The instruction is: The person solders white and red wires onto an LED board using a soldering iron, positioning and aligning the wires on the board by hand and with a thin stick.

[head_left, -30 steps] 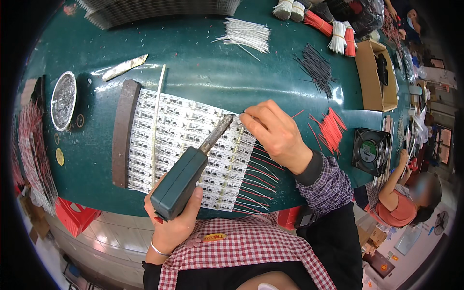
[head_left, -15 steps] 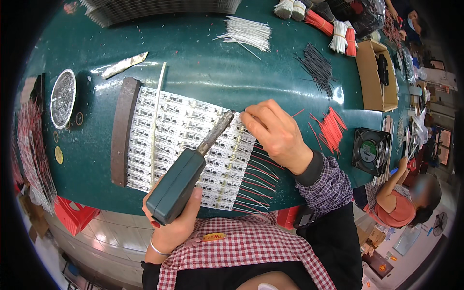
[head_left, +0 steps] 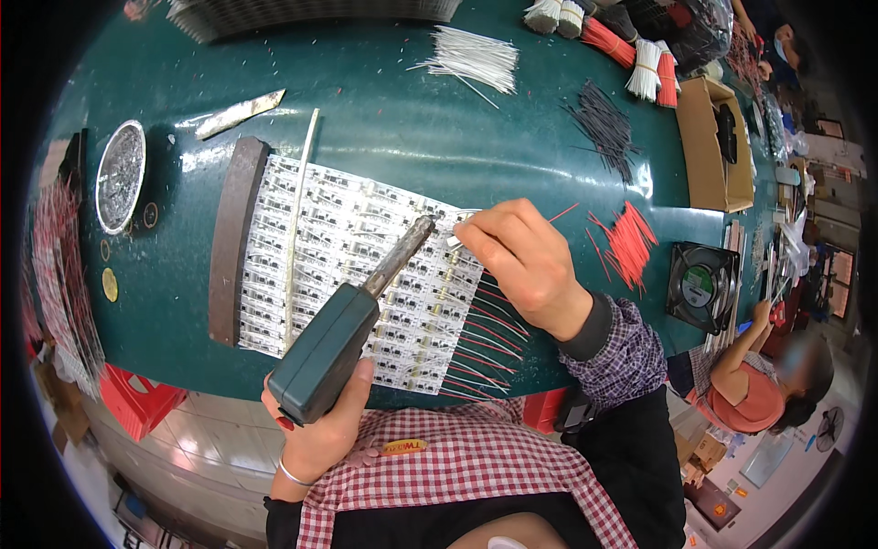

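My left hand [head_left: 331, 432] is wrapped round the handle of a dark green soldering gun [head_left: 322, 346]. Its metal tip reaches over the far right part of a white sheet of small circuit boards [head_left: 343, 215]. Beside that tip, at the sheet's far right corner, my right hand [head_left: 529, 261] is closed in a pinch; a short white wire [head_left: 468, 211] shows at its fingertips. Red and white wires [head_left: 494, 352] stick out from the sheet's right edge. A pale thin strip [head_left: 298, 220] lies across the sheet, and a brown bar [head_left: 240, 238] stands along its left edge.
Loose white wires [head_left: 474, 59], black wires [head_left: 602, 128] and red wires [head_left: 629, 242] lie in piles on the green table. A small fan [head_left: 702, 285] and a cardboard box [head_left: 709, 174] are at right. At left is a round metal dish [head_left: 121, 178]. Another person [head_left: 754, 384] sits at far right.
The soldering gun has drawn back slightly to the left, its tip now farther from my right fingertips. My right hand has shifted a little toward me, and white wire shows at its fingers.
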Tool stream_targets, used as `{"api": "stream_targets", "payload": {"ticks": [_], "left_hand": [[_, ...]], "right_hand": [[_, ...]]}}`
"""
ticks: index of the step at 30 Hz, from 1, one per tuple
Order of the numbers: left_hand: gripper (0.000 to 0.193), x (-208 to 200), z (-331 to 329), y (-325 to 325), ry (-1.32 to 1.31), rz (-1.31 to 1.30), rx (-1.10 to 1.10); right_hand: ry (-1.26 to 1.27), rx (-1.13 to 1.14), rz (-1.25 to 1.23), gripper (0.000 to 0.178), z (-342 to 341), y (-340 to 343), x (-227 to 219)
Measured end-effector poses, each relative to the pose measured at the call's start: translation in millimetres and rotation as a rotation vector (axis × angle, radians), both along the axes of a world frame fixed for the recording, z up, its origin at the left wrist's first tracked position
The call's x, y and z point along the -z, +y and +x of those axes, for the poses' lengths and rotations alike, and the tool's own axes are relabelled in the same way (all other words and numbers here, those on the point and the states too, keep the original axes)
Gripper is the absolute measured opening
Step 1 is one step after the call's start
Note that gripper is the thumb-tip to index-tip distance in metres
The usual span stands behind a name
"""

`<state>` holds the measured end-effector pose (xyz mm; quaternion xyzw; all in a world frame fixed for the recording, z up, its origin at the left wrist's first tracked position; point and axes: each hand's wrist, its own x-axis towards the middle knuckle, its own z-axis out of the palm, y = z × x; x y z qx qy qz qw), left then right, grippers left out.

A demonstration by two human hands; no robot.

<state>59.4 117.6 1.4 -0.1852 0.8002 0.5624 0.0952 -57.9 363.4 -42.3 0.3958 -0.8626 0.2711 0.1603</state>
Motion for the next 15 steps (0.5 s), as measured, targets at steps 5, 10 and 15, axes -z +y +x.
{"api": "stream_targets", "payload": {"ticks": [5,10,15], "left_hand": [[0.021,-0.6,2.7,-0.9,-0.039,0.068,-0.057],[0.021,0.9,3.2,-1.4,-0.058,0.093,-0.037],[0.018,-0.6,-2.1,0.1,-0.051,0.128,-0.015]], "right_hand": [[-0.061,0.019,0.025,0.034,3.8,-1.3,2.5],[-0.063,0.038,0.050,0.033,5.0,-1.5,3.8],[-0.021,0.008,0.095,0.034,3.7,0.0,5.8]]}}
